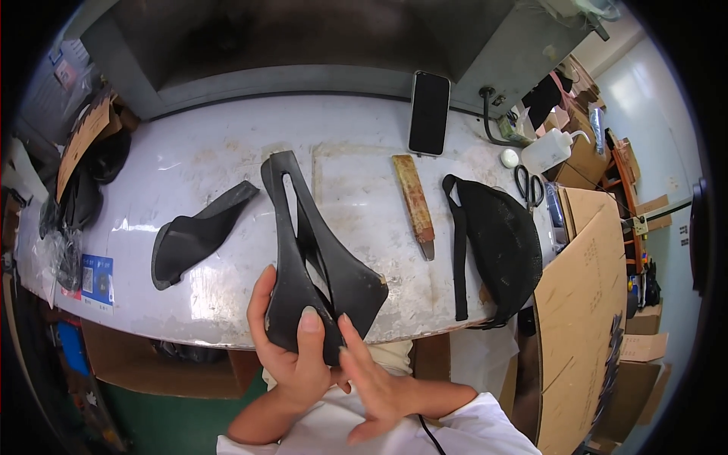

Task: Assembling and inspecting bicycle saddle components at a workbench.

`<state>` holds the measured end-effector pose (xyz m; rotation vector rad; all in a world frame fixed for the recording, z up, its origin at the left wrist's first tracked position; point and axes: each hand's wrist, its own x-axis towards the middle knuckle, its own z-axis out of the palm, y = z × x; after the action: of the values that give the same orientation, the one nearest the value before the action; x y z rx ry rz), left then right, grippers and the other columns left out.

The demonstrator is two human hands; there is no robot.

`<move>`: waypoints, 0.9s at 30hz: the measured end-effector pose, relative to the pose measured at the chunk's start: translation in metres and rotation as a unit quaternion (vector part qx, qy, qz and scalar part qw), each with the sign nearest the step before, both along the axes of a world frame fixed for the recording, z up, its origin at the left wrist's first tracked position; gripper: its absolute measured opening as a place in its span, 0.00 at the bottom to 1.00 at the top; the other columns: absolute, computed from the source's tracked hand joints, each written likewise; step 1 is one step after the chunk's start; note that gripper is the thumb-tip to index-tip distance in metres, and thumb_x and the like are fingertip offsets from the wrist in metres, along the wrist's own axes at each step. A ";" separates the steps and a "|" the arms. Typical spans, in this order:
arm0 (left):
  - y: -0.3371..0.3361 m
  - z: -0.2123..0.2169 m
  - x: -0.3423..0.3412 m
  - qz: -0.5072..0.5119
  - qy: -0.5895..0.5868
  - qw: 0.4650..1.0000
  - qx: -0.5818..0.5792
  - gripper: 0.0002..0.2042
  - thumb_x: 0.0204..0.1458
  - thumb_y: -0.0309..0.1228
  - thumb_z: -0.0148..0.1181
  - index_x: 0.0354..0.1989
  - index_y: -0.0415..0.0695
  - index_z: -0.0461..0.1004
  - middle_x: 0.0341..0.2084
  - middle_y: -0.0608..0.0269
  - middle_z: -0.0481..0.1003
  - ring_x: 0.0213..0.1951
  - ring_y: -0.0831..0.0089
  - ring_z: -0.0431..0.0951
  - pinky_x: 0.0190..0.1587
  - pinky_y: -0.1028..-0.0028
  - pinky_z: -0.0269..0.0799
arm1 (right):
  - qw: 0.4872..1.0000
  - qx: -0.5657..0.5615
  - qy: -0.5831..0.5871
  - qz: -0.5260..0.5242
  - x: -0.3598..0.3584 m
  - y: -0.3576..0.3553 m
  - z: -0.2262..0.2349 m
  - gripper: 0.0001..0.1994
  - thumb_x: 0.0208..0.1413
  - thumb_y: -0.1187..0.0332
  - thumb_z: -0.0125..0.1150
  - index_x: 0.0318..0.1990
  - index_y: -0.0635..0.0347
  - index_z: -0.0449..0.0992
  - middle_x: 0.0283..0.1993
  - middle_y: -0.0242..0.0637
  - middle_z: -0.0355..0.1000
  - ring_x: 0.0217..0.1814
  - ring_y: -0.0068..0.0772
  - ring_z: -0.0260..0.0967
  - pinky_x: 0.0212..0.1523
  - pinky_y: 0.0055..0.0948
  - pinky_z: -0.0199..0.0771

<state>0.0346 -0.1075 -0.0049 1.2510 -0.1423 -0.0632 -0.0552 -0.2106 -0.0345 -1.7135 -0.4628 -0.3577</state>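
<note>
A black bicycle saddle (341, 267) with a long slot down its middle lies at the table's near edge, its narrow nose pointing away from me. My left hand (292, 362) grips its wide rear on the left, thumb on top and fingers around the side. Fingertips of my right hand (373, 388) touch the rear edge near the slot; its thumb stands apart, and part of the hand's far side is hidden. At the saddle's left lies a loose, curved black piece (199, 239). A small pale worn patch shows on the saddle's right rear corner.
On the white table (364, 178) are a worn flat-bladed tool (414, 205), a phone (429, 114), a black face mask or pouch with a strap (497, 246), black-handled scissors (529, 186) and a white squeeze bottle (547, 150). A large cardboard box (580, 303) borders the right side.
</note>
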 end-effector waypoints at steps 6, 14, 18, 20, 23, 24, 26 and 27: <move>0.012 -0.001 0.001 -0.003 -0.027 0.996 0.080 0.28 0.59 0.25 0.49 0.67 0.34 0.51 0.58 0.50 0.64 0.56 0.69 0.68 0.59 0.72 0.63 | 0.991 -0.132 0.038 0.002 0.006 -0.042 0.007 0.42 0.55 0.49 0.62 0.67 0.71 0.54 0.69 0.73 0.44 0.26 0.33 0.70 0.35 0.29 0.75; 0.046 0.012 0.021 -0.248 0.233 0.934 -0.108 0.43 0.29 0.25 0.78 0.60 0.32 0.65 0.49 0.53 0.75 0.50 0.71 0.76 0.57 0.72 0.68 | 0.914 0.332 0.103 0.210 0.028 -0.081 -0.010 0.25 0.53 0.48 0.65 0.35 0.68 0.76 0.45 0.47 0.69 0.36 0.32 0.69 0.39 0.30 0.67; 0.062 0.008 0.010 -0.195 0.102 0.975 0.030 0.41 0.30 0.25 0.79 0.58 0.32 0.66 0.46 0.50 0.76 0.46 0.70 0.78 0.51 0.73 0.72 | 0.897 0.329 0.169 0.240 0.017 -0.089 0.008 0.19 0.48 0.54 0.72 0.29 0.64 0.76 0.23 0.33 0.70 0.22 0.24 0.65 0.24 0.23 0.58; 0.070 0.009 0.015 -0.197 -0.115 0.956 0.183 0.40 0.31 0.25 0.79 0.58 0.32 0.66 0.44 0.49 0.76 0.43 0.69 0.79 0.45 0.74 0.74 | 0.936 0.269 0.146 0.175 0.015 -0.088 0.015 0.15 0.47 0.60 0.73 0.26 0.62 0.75 0.21 0.31 0.69 0.20 0.23 0.63 0.22 0.24 0.56; 0.075 0.004 0.009 -0.159 -0.376 0.836 0.366 0.41 0.35 0.27 0.78 0.60 0.32 0.61 0.40 0.45 0.75 0.30 0.64 0.79 0.28 0.75 0.73 | 0.980 0.135 0.127 0.073 0.018 -0.079 0.041 0.16 0.43 0.75 0.72 0.19 0.58 0.66 0.16 0.29 0.62 0.14 0.25 0.58 0.16 0.26 0.53; 0.072 -0.009 0.006 -0.092 -0.402 0.842 0.349 0.42 0.36 0.27 0.78 0.61 0.32 0.59 0.40 0.45 0.74 0.29 0.62 0.78 0.28 0.73 0.73 | 0.992 0.071 0.100 0.031 0.018 -0.072 0.043 0.17 0.44 0.77 0.70 0.18 0.57 0.63 0.15 0.31 0.60 0.13 0.28 0.57 0.16 0.26 0.52; 0.057 0.006 0.005 -0.050 -0.372 0.842 0.386 0.43 0.39 0.25 0.75 0.63 0.30 0.54 0.42 0.42 0.72 0.31 0.56 0.75 0.30 0.70 0.72 | 0.997 -0.026 0.061 -0.028 0.015 -0.058 0.049 0.15 0.45 0.81 0.62 0.20 0.58 0.59 0.16 0.35 0.54 0.13 0.36 0.57 0.15 0.30 0.55; 0.054 0.007 0.007 -0.055 -0.373 0.841 0.387 0.43 0.39 0.25 0.75 0.63 0.30 0.54 0.42 0.42 0.72 0.31 0.56 0.75 0.30 0.70 0.72 | 0.997 -0.022 0.061 -0.033 0.016 -0.053 0.050 0.15 0.45 0.81 0.62 0.20 0.58 0.59 0.16 0.35 0.54 0.13 0.36 0.57 0.15 0.30 0.55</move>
<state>0.0413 -0.0532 0.0018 2.0301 -0.9461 0.3079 -0.0394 -0.2637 0.0157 -1.7849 -0.3274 -0.2893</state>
